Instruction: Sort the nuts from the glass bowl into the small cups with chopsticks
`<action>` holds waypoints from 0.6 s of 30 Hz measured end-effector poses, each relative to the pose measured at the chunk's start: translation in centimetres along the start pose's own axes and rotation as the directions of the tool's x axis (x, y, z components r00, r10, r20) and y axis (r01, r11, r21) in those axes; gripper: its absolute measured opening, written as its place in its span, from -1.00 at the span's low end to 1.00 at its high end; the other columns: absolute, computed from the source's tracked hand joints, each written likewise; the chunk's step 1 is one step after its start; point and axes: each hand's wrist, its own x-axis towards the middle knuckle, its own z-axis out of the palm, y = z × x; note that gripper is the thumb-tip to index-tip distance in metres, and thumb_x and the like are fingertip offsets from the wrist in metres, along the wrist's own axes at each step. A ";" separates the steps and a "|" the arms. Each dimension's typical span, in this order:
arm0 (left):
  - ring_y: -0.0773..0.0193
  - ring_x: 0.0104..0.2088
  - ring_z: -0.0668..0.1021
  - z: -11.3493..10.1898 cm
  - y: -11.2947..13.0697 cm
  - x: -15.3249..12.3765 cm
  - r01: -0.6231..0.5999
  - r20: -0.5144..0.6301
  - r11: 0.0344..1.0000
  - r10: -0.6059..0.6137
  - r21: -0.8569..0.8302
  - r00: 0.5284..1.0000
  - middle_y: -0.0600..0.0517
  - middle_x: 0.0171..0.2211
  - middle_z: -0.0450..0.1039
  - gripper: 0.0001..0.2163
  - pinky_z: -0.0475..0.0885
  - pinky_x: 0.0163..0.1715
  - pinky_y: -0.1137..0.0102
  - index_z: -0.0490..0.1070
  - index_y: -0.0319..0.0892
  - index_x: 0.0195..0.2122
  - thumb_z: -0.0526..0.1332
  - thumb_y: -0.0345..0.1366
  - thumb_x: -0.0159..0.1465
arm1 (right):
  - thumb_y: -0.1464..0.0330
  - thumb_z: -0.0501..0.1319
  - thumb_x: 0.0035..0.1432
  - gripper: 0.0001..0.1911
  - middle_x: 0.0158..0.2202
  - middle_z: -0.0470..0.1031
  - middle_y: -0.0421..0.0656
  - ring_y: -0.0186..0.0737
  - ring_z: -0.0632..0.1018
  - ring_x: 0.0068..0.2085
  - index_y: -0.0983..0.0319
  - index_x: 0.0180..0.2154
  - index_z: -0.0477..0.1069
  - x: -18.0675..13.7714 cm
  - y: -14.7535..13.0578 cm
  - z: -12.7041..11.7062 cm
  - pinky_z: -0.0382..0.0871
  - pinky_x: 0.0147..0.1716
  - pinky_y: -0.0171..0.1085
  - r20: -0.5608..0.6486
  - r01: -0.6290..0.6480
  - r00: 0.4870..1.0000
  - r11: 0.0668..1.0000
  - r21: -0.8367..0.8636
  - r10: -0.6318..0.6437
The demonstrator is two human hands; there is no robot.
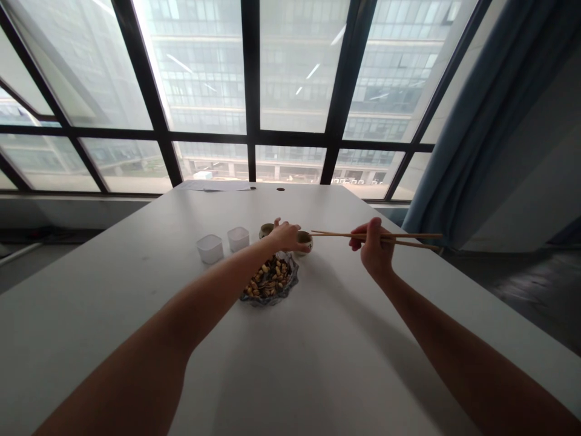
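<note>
My left hand (287,235) reaches over a glass dish of mixed nuts and beans (271,280) and grips the rim of a small green cup (305,242). A second small green cup (265,230) stands just left of that hand. My right hand (374,244) is closed round a pair of wooden chopsticks (408,239), held level, with their tips pointing left toward the gripped cup.
Two small clear plastic cups (210,248) (238,238) stand left of the green cups on the white table (318,363). Papers (213,186) lie at the far table edge by the large window. A blue curtain (476,133) hangs at the right.
</note>
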 end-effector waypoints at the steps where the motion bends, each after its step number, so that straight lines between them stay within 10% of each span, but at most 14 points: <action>1: -0.17 0.18 0.40 -0.3 -0.4 -0.4 -0.008 -0.006 1.000 0.008 -0.012 1.000 -0.29 0.07 0.49 -0.18 -0.09 0.29 -0.08 0.35 -0.30 0.20 0.27 0.24 0.09 | -0.26 0.04 0.15 -0.27 -0.76 0.36 -0.18 -0.38 0.35 -0.73 0.22 -0.62 0.41 -0.2 -0.6 0.2 0.20 -0.74 -0.37 0.006 -0.005 1.000 1.000 0.027 0.005; 8: 0.00 0.15 0.46 -3.0 -6.4 -8.4 -0.086 -0.360 0.993 0.053 -0.077 0.931 -0.11 0.07 0.52 -0.52 -0.14 0.33 -0.04 0.42 -0.12 0.10 0.18 0.08 0.28 | -0.21 0.24 0.03 -0.34 -0.80 0.35 -0.19 -0.41 0.31 -0.77 0.24 -0.64 0.44 -2.8 -4.0 1.8 0.12 -0.80 -0.41 0.388 -0.157 0.909 0.987 -0.016 0.151; 15: -0.01 0.14 0.47 -1.3 -13.1 -17.2 0.160 -0.606 0.973 -0.228 -0.165 0.762 -0.10 0.09 0.50 -0.63 0.09 0.25 0.00 0.45 -0.09 -0.02 0.15 0.04 0.30 | -0.17 0.23 0.07 -0.39 -0.76 0.39 -0.19 -0.37 0.36 -0.75 0.23 -0.63 0.42 -6.5 -3.7 6.0 0.20 -0.79 -0.40 0.626 -0.302 0.726 0.950 -0.079 0.283; 18: -0.07 0.19 0.41 0.3 -14.4 -18.2 0.265 -0.626 0.923 -0.383 -0.278 0.679 -0.15 0.16 0.43 -0.56 0.16 0.22 -0.01 0.39 -0.11 0.04 0.18 0.05 0.26 | -0.11 0.27 0.09 -0.44 -0.66 0.48 -0.15 -0.30 0.48 -0.64 0.23 -0.60 0.45 -7.5 -2.6 7.5 0.36 -0.68 -0.36 0.628 -0.235 0.750 0.971 -0.041 0.208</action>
